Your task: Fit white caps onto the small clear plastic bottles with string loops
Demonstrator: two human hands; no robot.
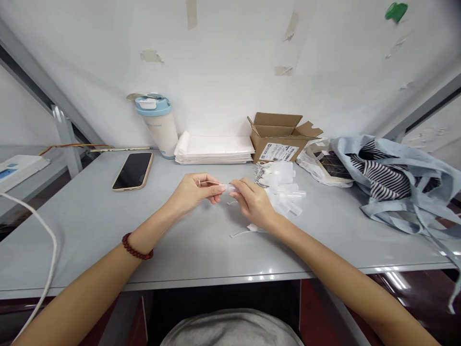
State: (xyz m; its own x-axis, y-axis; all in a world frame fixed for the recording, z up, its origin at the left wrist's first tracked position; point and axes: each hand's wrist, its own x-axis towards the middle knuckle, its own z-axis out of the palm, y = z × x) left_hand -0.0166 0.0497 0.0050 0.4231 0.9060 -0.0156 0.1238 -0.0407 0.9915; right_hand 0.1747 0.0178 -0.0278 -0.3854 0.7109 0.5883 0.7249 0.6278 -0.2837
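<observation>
Over the middle of the desk, a small translucent plastic tube (227,188) is held level between my two hands. My left hand (194,193) is closed in a pinch on its left end, where a thin white cord runs along the fingers. Wrapped round the right end is my right hand (254,202), whose fingers hide much of the tube. Several similar translucent tubes with cords lie in a pile (279,175) just beyond and right of my right hand. A small white cap-like piece (253,228) with a cord lies on the desk below that hand.
A phone (132,171) lies on the desk (173,259) at left, before a blue-lidded cup (158,125). White envelopes (216,149) are stacked by an opened cardboard box (279,139). A plastic bag (313,163) and blue cloth bag (396,168) occupy the right. A white cable (52,240) crosses the left edge.
</observation>
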